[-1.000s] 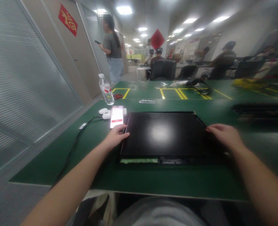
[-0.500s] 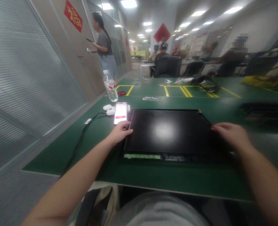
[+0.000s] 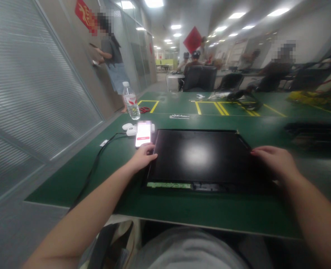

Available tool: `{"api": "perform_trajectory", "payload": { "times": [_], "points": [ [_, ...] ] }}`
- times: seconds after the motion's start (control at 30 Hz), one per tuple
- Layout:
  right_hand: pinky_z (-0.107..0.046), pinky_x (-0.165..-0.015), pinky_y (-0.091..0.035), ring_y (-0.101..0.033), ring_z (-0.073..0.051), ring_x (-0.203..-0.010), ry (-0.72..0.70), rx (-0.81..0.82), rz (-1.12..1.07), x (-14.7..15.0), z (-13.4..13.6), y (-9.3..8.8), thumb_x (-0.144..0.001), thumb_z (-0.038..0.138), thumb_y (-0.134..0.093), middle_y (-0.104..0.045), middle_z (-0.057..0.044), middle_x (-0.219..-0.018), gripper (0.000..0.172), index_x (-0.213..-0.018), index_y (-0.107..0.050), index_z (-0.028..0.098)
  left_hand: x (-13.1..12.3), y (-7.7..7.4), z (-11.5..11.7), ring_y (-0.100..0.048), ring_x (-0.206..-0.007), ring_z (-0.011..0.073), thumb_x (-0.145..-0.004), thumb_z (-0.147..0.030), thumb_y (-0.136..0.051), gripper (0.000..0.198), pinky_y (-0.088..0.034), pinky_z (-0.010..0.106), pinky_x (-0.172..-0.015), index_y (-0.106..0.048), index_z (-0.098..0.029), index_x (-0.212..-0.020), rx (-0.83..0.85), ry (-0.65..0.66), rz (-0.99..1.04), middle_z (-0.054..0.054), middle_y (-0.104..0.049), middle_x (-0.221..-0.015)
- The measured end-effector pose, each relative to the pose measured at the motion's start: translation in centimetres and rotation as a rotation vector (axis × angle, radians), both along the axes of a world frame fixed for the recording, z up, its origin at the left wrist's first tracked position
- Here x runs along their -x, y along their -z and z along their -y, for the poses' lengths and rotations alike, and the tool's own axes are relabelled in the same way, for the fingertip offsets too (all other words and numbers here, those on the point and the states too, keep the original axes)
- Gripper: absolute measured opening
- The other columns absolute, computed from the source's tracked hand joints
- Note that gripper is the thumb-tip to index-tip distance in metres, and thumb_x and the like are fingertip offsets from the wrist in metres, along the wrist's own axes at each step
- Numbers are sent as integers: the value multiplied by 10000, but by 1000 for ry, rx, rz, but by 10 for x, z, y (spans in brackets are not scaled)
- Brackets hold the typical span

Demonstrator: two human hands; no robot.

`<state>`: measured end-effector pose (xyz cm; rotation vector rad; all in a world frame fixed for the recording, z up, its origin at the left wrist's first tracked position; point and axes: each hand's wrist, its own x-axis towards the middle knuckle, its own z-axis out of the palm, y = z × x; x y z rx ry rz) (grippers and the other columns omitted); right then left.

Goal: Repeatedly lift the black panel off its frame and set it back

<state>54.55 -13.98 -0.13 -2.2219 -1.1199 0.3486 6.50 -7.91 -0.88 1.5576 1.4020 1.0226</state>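
Glossy blk panel (image 3: pixel 199 157), pale glare blotch in mid; thin green strip (image 3: pixel 168 185) along its 6 o'clock edge. Dark green table mat (image 3: pixel 182 213) w/ yellow box lines (image 3: pixel 199 108) at 12. At 10 o'clock of panel, phone (image 3: pixel 143 133): white screen, red bar. At 11, bottle (image 3: pixel 131 101): clear, white cap, red & white label. At 9, blk cable (image 3: pixel 92 171). At 3, right hand (image 3: pixel 277 162): red nails. Far 12, diamond sign (image 3: pixel 193 39): plain red. Far 9, blinds (image 3: pixel 28 93): grey, fine horiz. stripes.

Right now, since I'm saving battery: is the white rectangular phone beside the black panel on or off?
On: the white rectangular phone shows a glowing screen with a red bar.
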Motion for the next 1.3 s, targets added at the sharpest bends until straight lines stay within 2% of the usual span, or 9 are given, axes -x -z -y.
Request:
{"api": "perform_trajectory", "payload": {
  "times": [0.23,0.7,1.03,1.3],
  "points": [
    [-368,-712,-462,-648,-272,-818,16,-5,-32,-7,-2,5,-679,414,-721,-759,-79,-894,308,-905,-811,225,4,4,-5,-542,-1301,351,-662,-295,-730,365,-428,496,-1110,-749,-179,-1007,-26,68,-193,127,-562,-1430],
    [-374,-716,-457,-643,-267,-818,-3,-2,-22,-3,0,3,-707,437,-712,-758,-96,-925,347,-951,-809,210,5,8,-5,-522,-1339,350,-751,-281,-688,464,-432,485,-1122,-697,-122,-1187,-35,81,-332,193,-481,-1493],
    [-356,-696,-455,-643,-260,-823,-12,12,-10,-1,2,1,-705,444,-699,-761,-88,-940,357,-954,-808,212,8,12,-8,-519,-1343,349,-759,-314,-673,480,-444,488,-1116,-685,-141,-1206,-75,99,-401,178,-488,-1475],
    [-354,-728,-455,-658,-268,-854,-45,3,84,7,3,-8,-682,431,-660,-764,-76,-873,273,-800,-785,219,9,15,-10,-474,-1385,358,-780,-318,-654,510,-411,500,-1147,-666,-132,-1255,-124,126,-523,187,-472,-1469]
  ]
}}
